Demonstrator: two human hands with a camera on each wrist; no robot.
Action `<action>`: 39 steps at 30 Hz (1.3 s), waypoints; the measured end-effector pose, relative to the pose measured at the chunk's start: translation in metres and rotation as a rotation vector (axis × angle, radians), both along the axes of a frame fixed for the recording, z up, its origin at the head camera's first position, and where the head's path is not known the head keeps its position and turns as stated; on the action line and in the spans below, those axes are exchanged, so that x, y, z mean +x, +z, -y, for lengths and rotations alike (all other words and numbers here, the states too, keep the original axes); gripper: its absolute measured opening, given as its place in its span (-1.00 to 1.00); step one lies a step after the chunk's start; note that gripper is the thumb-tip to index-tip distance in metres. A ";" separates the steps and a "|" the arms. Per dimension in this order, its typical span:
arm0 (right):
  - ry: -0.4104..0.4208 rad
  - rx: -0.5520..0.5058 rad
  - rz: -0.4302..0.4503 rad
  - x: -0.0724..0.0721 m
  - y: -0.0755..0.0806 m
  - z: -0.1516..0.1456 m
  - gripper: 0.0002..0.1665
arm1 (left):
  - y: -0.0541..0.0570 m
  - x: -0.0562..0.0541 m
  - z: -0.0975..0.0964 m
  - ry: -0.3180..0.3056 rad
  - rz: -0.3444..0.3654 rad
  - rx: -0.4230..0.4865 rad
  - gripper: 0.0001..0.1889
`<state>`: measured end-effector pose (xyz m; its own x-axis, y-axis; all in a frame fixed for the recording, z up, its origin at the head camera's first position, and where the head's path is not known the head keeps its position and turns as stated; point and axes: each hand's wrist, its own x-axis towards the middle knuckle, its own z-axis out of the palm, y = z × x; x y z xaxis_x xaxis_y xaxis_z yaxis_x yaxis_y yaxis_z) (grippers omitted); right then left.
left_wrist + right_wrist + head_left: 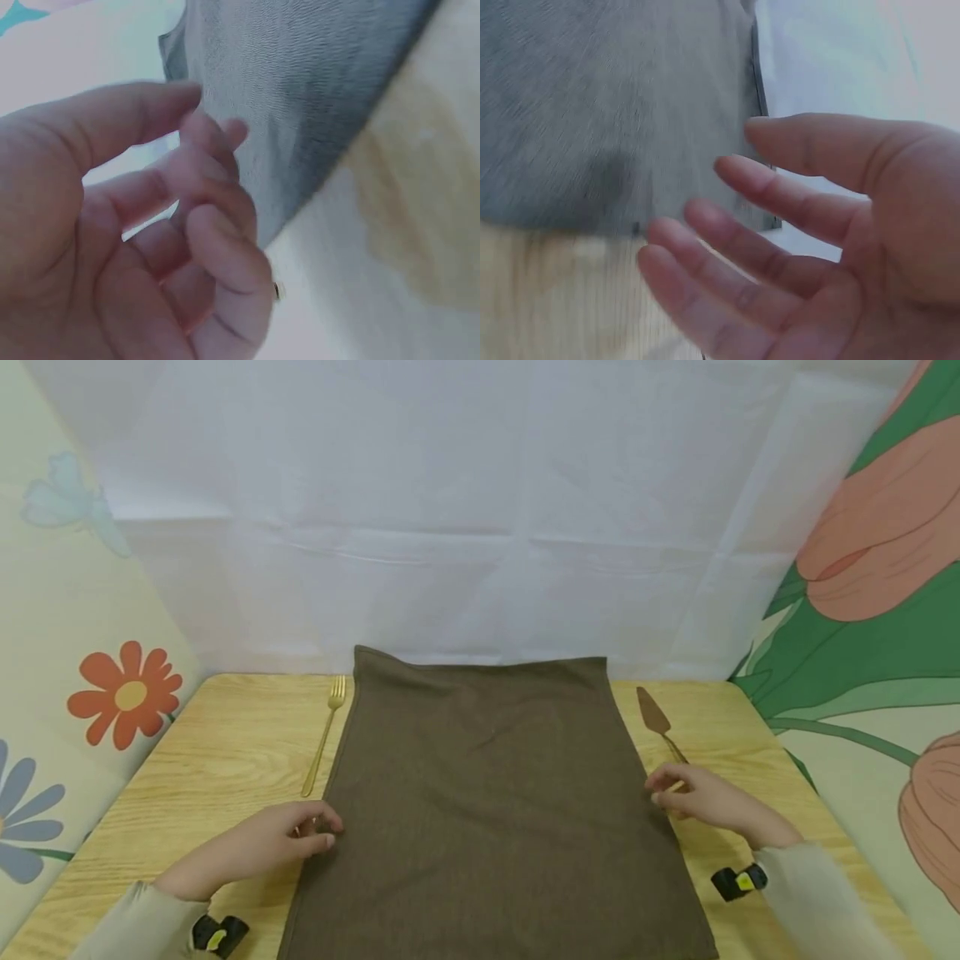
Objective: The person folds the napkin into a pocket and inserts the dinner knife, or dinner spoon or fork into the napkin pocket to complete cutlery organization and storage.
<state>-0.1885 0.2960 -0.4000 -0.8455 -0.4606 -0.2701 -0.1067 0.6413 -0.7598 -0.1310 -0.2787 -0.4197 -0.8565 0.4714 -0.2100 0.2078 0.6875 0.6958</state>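
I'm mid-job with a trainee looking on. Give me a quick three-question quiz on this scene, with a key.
1. Which hand is nearer the cake server?
2. Fill in: the fork and the cake server lie on ____ sides of the brown cloth.
3. True or false: the fork's tines point toward the left hand.

Key
1. The right hand.
2. Opposite.
3. False; they point away from it, toward the white backdrop.
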 end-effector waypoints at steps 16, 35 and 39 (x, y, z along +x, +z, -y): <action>0.059 0.172 -0.362 -0.063 -0.023 0.058 -0.56 | -0.002 -0.046 -0.043 -0.006 -0.251 -0.152 -0.27; 0.131 0.334 -0.263 -0.053 -0.018 0.074 -0.14 | -0.005 -0.025 -0.051 -0.103 -0.062 -0.217 0.09; 0.133 0.353 -0.244 -0.048 -0.014 0.076 -0.14 | -0.003 -0.024 -0.047 -0.130 -0.053 -0.227 0.12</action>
<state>-0.2365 0.2196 -0.4144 -0.8435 -0.4854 -0.2301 -0.3551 0.8252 -0.4392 -0.1549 -0.2314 -0.4229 -0.8047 0.5241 -0.2791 0.3365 0.7898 0.5128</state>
